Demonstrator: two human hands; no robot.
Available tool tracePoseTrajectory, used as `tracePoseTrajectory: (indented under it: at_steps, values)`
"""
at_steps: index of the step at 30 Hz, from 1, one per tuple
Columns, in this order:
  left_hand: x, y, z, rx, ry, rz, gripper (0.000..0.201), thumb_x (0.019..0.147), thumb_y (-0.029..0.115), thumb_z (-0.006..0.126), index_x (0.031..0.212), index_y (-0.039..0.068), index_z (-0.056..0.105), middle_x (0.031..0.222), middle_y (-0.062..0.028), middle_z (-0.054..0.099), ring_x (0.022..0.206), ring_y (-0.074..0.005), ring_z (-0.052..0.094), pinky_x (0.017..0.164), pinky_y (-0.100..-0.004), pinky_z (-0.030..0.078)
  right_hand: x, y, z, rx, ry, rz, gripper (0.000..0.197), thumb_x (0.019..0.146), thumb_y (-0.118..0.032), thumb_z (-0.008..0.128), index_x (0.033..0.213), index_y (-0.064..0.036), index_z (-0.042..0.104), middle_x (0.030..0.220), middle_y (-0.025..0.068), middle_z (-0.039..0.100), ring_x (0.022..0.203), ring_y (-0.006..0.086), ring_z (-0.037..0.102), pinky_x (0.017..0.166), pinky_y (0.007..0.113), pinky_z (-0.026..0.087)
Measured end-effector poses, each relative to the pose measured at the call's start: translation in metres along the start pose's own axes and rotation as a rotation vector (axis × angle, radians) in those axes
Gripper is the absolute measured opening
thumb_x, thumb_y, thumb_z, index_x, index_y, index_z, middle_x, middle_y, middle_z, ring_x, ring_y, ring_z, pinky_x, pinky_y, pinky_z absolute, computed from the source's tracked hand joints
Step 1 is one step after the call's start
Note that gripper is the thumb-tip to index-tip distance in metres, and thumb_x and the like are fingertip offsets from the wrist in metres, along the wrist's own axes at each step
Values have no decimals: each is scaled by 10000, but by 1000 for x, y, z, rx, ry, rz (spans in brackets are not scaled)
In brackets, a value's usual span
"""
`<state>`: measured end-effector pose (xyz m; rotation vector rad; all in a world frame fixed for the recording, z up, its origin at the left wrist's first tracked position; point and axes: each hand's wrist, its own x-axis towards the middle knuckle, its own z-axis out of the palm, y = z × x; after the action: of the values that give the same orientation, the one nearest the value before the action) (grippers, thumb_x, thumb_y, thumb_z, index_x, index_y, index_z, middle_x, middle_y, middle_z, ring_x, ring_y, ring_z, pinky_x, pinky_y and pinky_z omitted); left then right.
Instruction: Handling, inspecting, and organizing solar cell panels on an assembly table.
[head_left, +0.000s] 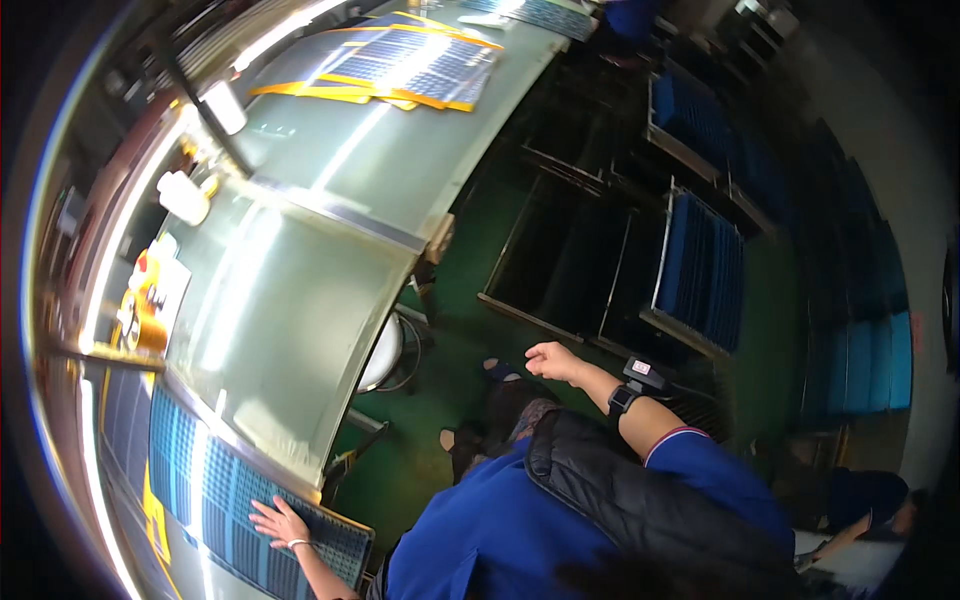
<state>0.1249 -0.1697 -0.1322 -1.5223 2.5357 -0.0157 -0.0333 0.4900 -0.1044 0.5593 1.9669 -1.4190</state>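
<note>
My left hand (280, 522) lies open, fingers spread, on a blue gridded panel (225, 480) that looks like a solar panel. This panel lies on the bench at the lower left. Out over the green floor, my right hand (552, 362) hangs in the air with its fingers loosely curled; nothing shows in it. A watch is on the right wrist, and the nearest thing is a small black box (643, 375) with a cable beside the forearm.
A glass-topped bench (300, 320) runs up the left, with orange-edged panels (410, 65) at its far end. Tape rolls (145, 330) and a white bottle (183, 197) stand along its left edge. Racks of blue panels (700, 270) stand right. Another person (860, 505) is at lower right.
</note>
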Motion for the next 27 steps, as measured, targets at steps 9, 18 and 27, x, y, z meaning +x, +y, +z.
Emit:
tracePoseTrajectory:
  at_steps: [9,18,27]
  values:
    - [-60,119,-84,-161,132,304,630,963,412,349,1433,14,214,1457,-239,253,1348,-381,240,1101,-473,175,206,55,-167,-273,753,33,466,803,-120,570,1241,22,501,1113,222,602,1018,345,591,879,389,469]
    - [-159,360,-71,-243,403,609,609,984,443,254,1364,-21,361,1422,-216,338,1331,-340,297,1106,-446,188,366,140,-254,-106,1018,352,561,817,-161,574,1286,87,393,1209,301,485,1177,399,449,976,423,397]
    - [-154,351,-66,-245,403,589,513,970,301,330,1355,-35,372,1411,-206,361,1321,-336,313,1096,-415,199,418,192,-287,-358,856,325,262,804,-271,578,874,-25,635,965,221,632,927,423,599,766,482,491]
